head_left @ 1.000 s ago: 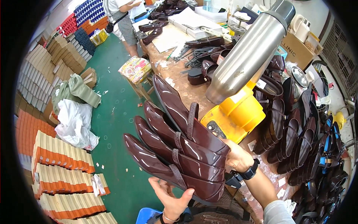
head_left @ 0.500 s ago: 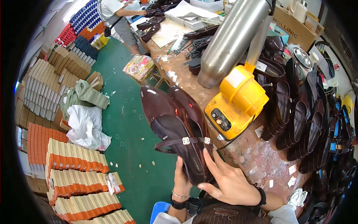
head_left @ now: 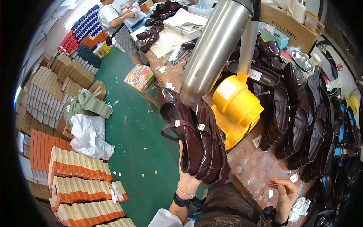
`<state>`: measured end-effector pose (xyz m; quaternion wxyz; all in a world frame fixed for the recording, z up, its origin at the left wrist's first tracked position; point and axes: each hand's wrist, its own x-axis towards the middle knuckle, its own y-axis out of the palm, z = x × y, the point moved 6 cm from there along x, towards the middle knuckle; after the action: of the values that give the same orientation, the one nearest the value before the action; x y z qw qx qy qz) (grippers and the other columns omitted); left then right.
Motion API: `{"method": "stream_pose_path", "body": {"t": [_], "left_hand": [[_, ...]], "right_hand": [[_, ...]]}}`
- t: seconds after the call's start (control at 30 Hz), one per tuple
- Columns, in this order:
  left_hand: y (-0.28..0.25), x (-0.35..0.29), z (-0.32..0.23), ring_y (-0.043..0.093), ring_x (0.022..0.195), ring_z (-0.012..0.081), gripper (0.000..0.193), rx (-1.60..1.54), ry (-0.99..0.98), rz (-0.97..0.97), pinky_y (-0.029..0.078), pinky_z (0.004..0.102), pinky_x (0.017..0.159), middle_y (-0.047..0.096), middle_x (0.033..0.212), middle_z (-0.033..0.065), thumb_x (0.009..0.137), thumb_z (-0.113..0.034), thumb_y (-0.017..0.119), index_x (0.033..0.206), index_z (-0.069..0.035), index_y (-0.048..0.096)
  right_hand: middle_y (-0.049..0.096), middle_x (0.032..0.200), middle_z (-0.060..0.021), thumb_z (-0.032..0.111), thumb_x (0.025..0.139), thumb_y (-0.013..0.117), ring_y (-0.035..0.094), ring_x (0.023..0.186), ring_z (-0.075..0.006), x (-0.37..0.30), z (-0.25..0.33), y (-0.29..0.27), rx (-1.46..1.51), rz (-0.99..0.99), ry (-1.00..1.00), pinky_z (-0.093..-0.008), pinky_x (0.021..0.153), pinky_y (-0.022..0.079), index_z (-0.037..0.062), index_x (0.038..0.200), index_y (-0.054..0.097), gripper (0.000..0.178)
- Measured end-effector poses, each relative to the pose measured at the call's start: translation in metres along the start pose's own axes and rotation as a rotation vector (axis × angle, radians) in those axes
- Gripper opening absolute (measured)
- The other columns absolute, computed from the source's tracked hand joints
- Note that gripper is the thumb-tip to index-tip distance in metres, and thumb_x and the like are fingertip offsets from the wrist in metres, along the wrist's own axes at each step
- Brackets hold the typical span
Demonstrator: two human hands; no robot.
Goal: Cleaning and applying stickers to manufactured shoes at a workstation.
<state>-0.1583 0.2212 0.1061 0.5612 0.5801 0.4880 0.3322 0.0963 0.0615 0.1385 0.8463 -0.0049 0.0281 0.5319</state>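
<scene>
Green floor (head_left: 130, 178) below; left fingers (head_left: 181, 154) grip burgundy shoes (head_left: 203, 151), toes and long axes forward-left; right fingers (head_left: 284, 184) loosely bent.

From my remote station I count one left hand (head_left: 188, 183), one right hand (head_left: 286, 190), one co-worker (head_left: 120, 32), one steel cylinder (head_left: 211, 51), one yellow blower unit (head_left: 237, 103) and one stool (head_left: 139, 76). On the floor I register one white sack (head_left: 90, 138) and one green bundle (head_left: 87, 103). The held stack comprises at least three dark red shoes (head_left: 190, 149) with two visible white buckles (head_left: 177, 123); overlap prevents my exact count
</scene>
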Motion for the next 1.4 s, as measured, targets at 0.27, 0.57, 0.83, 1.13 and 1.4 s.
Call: {"method": "stream_pose_path", "body": {"t": [0.27, 0.57, 0.83, 1.13, 1.4], "left_hand": [[-0.03, -0.022, -0.025, 0.062, 0.111, 0.0268, 0.04, 0.21, 0.282, -0.203, 0.046, 0.0493, 0.101, 0.063, 0.124, 0.0126, 0.094, -0.033, 0.055, 0.125, -0.009, 0.061], [-0.212, -0.16, -0.181, 0.059, 0.113, 0.0297, 0.046, 0.48, 0.249, -0.353, 0.047, 0.0438, 0.098, 0.06, 0.126, 0.015, 0.093, -0.03, 0.056, 0.129, -0.002, 0.055], [-0.116, -0.076, -0.012, 0.052, 0.12, 0.0275, 0.051, 0.779, -0.645, -0.216, 0.041, 0.0407, 0.104, 0.054, 0.132, 0.0133, 0.094, -0.034, 0.056, 0.133, -0.001, 0.051], [-0.049, -0.07, 0.148, 0.05, 0.125, 0.028, 0.055, 0.805, -1.021, 0.158, 0.042, 0.0426, 0.106, 0.05, 0.138, 0.0152, 0.1, -0.041, 0.045, 0.14, -0.002, 0.043], [-0.07, -0.076, 0.279, 0.06, 0.112, 0.0216, 0.049, 1.063, -1.247, 0.196, 0.047, 0.0353, 0.1, 0.061, 0.126, 0.0112, 0.097, -0.037, 0.058, 0.129, 0.0, 0.055]], "right_hand": [[0.068, 0.097, -0.0192, 0.017, 0.094, 0.061, 0.069, 0.082, -0.0243, -0.004, -0.016, -0.022, -0.032, -0.089, -0.004, -0.0349, 0.076, 0.057, -0.0056, 0.096, 0.066, 0.023], [0.072, 0.093, -0.0117, 0.005, 0.091, 0.059, 0.066, 0.084, -0.0158, -0.022, 0.014, -0.071, -0.211, -0.245, 0.088, -0.0282, 0.077, 0.052, -0.0051, 0.101, 0.071, 0.018], [0.069, 0.099, -0.0204, 0.016, 0.082, 0.068, 0.069, 0.088, -0.0315, -0.113, 0.023, -0.19, -0.967, -0.268, 0.283, -0.0383, 0.076, 0.053, 0.0047, 0.115, 0.066, 0.035], [0.069, 0.092, -0.0158, 0.019, 0.069, 0.075, 0.067, 0.088, -0.0355, -0.202, -0.048, -0.268, -1.311, -0.681, 0.567, -0.0438, 0.075, 0.054, 0.0115, 0.117, 0.063, 0.05], [0.064, 0.081, -0.0164, 0.015, 0.065, 0.074, 0.067, 0.078, -0.0341, -0.186, -0.115, -0.292, -1.412, -0.724, 0.507, -0.0443, 0.072, 0.054, 0.0138, 0.116, 0.065, 0.052]]}}
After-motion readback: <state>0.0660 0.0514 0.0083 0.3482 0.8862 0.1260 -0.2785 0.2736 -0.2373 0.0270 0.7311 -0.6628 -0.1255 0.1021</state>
